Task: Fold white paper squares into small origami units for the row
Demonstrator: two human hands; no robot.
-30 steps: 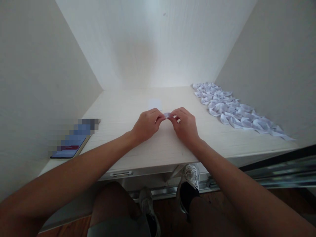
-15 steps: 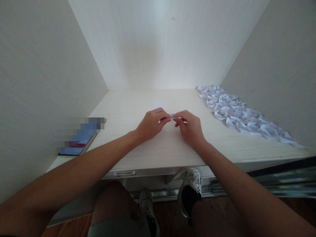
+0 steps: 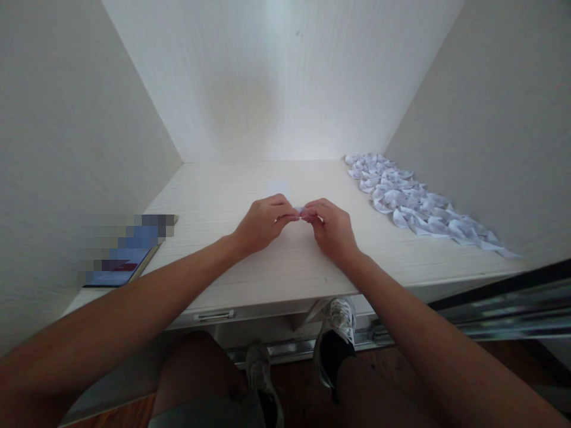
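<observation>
Between my two hands is a small piece of white paper (image 3: 299, 210), mostly hidden by the fingertips. My left hand (image 3: 264, 221) pinches its left end between thumb and fingers. On the other end, my right hand (image 3: 332, 227) pinches it the same way, the two sets of fingertips almost meeting. Both hands are just above the pale wooden shelf (image 3: 267, 273). Behind my left hand a flat white paper sheet (image 3: 279, 188) lies on that surface.
Along the right wall runs a long heap of folded white paper pieces (image 3: 405, 196). A phone (image 3: 129, 255) with a lit, partly blurred screen rests at the left. Walls enclose the left, back and right. A drawer handle (image 3: 214, 315) is under the front edge.
The whole view has shifted, so things appear slightly farther left. My right fingers have closed in tighter on the paper, nearer the left fingertips.
</observation>
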